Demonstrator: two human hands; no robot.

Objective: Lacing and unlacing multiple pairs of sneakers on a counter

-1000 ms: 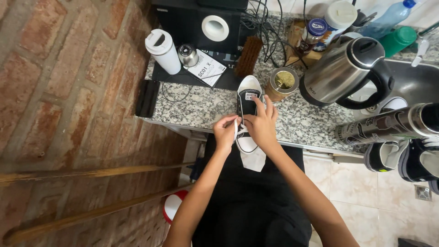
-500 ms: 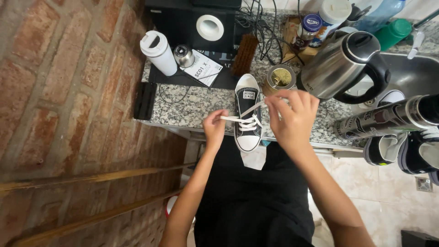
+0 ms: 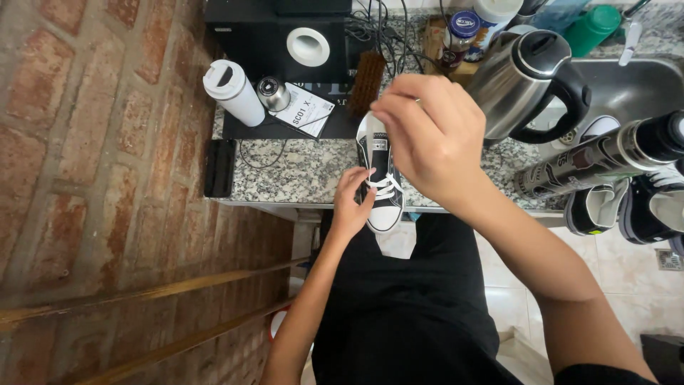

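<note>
Left hand (image 3: 353, 203) pinches the white lace (image 3: 382, 187) at the black shoe (image 3: 381, 171) on the table (image 3: 299, 171); right hand (image 3: 427, 135), raised, grip clenched on the lace end. White label card (image 3: 303, 114) lies far left.

A white printed card (image 3: 303, 114) is seen lying tilted on the black tray at the back of the surface. A small white rectangular label (image 3: 378, 145) is sewn on the tongue of the black sneaker. A blue-lidded jar (image 3: 458, 34) with a label stands behind. A printed wrap covers the cylindrical flask (image 3: 570, 165) lying at the right.
</note>
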